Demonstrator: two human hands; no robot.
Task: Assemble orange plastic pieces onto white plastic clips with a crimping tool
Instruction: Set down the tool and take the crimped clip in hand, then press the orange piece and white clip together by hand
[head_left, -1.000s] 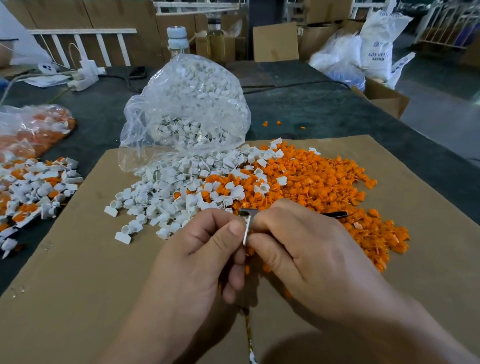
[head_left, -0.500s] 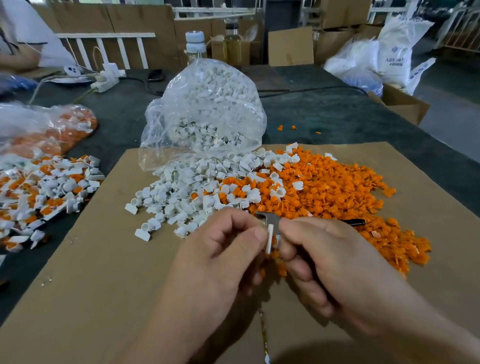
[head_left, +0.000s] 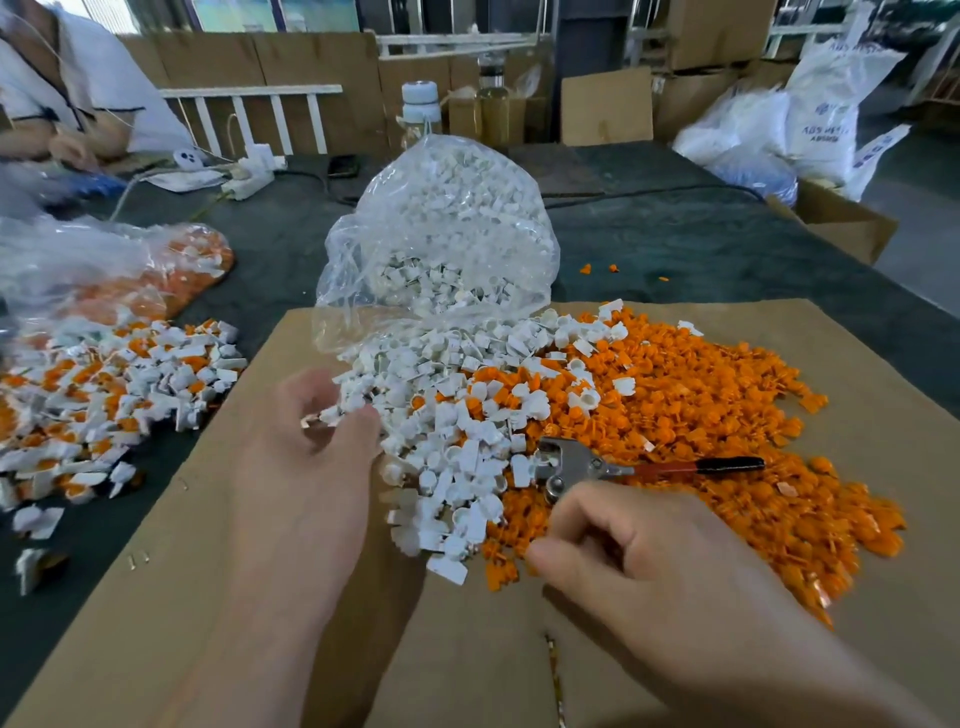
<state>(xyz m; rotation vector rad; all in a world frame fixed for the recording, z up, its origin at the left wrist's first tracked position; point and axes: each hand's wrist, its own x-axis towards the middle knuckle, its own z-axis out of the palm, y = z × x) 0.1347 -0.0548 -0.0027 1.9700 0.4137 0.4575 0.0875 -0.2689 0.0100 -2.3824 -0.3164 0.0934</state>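
1. Head view, layout. A cardboard sheet (head_left: 156, 597) lies on the dark counter (head_left: 675, 249). On it are a loose heap of white clips (head_left: 452, 431) and, touching it on the right, a wider spread of orange pieces (head_left: 701, 415). A clear bag (head_left: 441, 234), well filled with more white clips, stands behind the heap with its mouth spilling onto it.
2. Tool. The crimping tool (head_left: 571, 462) sits where the two heaps meet. Its metal head points left and one red-and-black handle runs out to the right over the orange pieces.
3. Right hand (head_left: 623, 545). The fingers are curled, with the knuckles just below the tool head. Cannot tell whether they grip the tool's lower handle; that part is hidden.
4. Left hand (head_left: 311, 441). It is at the near-left edge of the white heap, fingers bent toward the thumb. A white bit shows between them, but it is blurred, so I cannot tell if it is pinched.
5. Finished work. Off the cardboard to the left is a pile of white-and-orange pieces (head_left: 119, 384), which look like joined units.
6. Progress, as a judgement. A fair batch is done, but both loose heaps and the bag remain large, so most of the job is ahead. The step in hand looks like fetching the next clip.
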